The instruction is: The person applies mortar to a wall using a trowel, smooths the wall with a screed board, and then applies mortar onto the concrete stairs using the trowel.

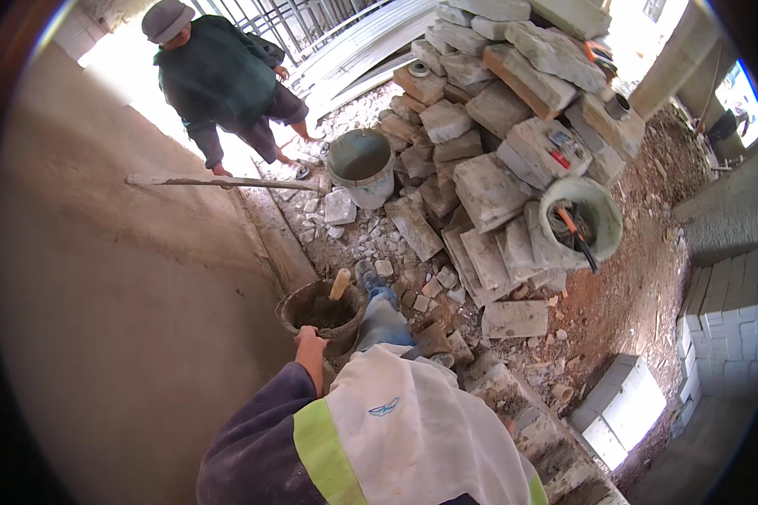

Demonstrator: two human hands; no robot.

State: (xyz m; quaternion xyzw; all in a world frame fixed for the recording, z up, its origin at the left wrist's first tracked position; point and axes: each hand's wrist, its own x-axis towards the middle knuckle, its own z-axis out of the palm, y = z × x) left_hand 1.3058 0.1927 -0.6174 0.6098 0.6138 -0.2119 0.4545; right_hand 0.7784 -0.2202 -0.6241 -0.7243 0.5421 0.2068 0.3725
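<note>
My left hand (310,337) is closed over the near rim of a dark, dirty bucket (352,326) standing by the wall. Grey wet mortar (328,313) lies inside it. A light wooden handle (339,284) sticks up at its far side; what it belongs to is hidden in the bucket. Just right of the bucket is my leg in blue trousers (384,324). My right hand does not show; my torso and sleeve cover that side.
A plastered wall (126,295) runs along the left. Another person (227,84) holds a long straightedge (219,181) near it. Ahead stand a mortar bucket (381,187) and a stone pile (493,189). A pail (608,210) with an orange-handled tool (568,223) sits right of the rubble.
</note>
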